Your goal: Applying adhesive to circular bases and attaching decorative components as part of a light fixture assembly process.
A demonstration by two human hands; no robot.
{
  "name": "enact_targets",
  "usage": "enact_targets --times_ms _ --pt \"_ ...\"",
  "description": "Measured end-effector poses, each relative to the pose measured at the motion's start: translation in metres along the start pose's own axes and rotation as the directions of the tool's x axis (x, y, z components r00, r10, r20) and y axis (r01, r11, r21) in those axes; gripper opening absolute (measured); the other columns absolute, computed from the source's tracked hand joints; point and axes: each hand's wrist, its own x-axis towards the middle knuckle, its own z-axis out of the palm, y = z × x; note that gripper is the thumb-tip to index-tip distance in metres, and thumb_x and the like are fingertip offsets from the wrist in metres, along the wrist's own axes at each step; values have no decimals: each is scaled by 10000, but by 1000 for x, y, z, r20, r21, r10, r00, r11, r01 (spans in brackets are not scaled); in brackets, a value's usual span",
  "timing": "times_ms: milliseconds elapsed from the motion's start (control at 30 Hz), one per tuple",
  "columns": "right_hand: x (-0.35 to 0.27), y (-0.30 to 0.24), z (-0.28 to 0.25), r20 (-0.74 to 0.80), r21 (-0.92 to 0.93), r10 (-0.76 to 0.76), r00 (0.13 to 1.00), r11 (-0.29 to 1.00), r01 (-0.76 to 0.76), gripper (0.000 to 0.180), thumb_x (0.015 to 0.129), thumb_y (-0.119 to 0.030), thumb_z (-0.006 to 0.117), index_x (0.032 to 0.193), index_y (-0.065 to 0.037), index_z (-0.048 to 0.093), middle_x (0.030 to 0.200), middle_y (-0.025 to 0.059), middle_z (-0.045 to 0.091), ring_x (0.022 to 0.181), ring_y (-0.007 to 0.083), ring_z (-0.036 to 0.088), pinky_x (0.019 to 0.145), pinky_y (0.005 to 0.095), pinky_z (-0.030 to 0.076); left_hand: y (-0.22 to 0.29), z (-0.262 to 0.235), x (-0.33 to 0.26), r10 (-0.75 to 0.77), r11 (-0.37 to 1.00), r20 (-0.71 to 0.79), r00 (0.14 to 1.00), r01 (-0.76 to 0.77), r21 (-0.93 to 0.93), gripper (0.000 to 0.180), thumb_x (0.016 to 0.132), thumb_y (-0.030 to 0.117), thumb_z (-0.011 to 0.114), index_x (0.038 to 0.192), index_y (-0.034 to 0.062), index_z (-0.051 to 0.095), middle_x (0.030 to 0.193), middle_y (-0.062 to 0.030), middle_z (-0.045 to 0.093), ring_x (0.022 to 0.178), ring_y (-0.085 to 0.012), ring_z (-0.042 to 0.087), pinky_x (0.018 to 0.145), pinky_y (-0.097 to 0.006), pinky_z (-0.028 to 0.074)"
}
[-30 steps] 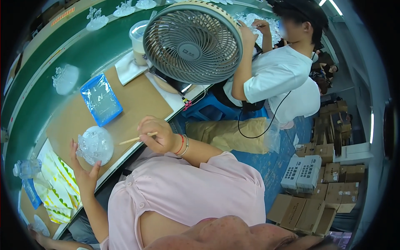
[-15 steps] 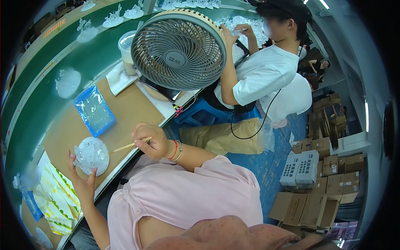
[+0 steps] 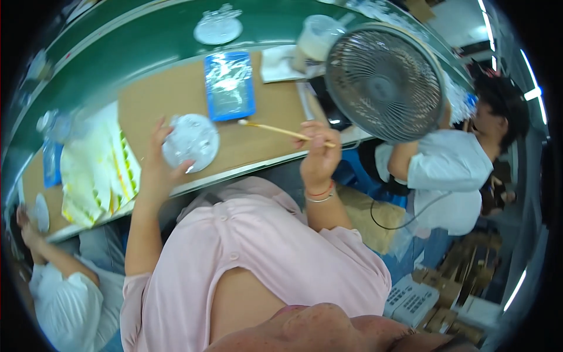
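My left hand (image 3: 162,161) curves round the near-left edge of a clear figurine on a round whitish base (image 3: 193,144), its thumb overlapping the rim. The base rests on brown board and the figurine's details are blurred. To its right, my right hand (image 3: 319,154) pinches a thin brush with a pale wooden handle (image 3: 278,130). The brush points left, its tip beside the near edge of a shallow blue tray (image 3: 253,88) with a shiny clear lining or contents. The tip is apart from the figurine.
A grey fan (image 3: 381,85) and a lidded cup (image 3: 314,44) stand at the right. Another clear piece (image 3: 218,28) sits on the green belt (image 3: 158,44). A patterned cloth (image 3: 97,170) lies left. Co-workers sit on both sides, one in a white shirt (image 3: 448,161).
My view has turned, so the table now appears further right and straighter. The brush tip has left the figurine's edge and is beside the blue tray. My left hand stays at the figurine.
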Motion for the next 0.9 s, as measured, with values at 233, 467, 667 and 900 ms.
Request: enact_targets --times_ms 233,467,667,900 --pt "23 20 29 68 -235 80 994 970 -62 212 1003 -194 478 943 3 527 739 93 615 601 91 537 586 232 451 -6 -2 0 98 995 -17 995 -98 9 716 670 175 834 1278 115 462 1467 -169 366 1328 -377 388 1057 -457 369" --pt "39 42 62 216 -392 145 966 919 -50 211 962 -201 564 881 -8 586 689 73 661 582 112 584 545 249 438 -4 -4 0 51 997 21 998 -50 -62 700 674 165 829 1273 126 470 1476 -153 357 1331 -378 380 1057 -464 369" --pt "52 38 63 243 -393 146 959 919 -41 213 962 -203 564 877 -9 586 665 64 653 586 100 588 539 241 431 -2 -6 0 67 997 7 998 -66 -49 707 669 175 833 1276 126 475 1475 -135 363 1321 -376 391 1040 -455 393" --pt "57 34 62 198 -322 174 965 941 -103 198 953 -166 584 873 14 592 659 40 653 562 48 552 525 196 398 0 -2 -2 77 997 -26 997 -77 12 771 638 142 849 1299 119 453 1459 -141 385 1260 -325 466 972 -407 448"
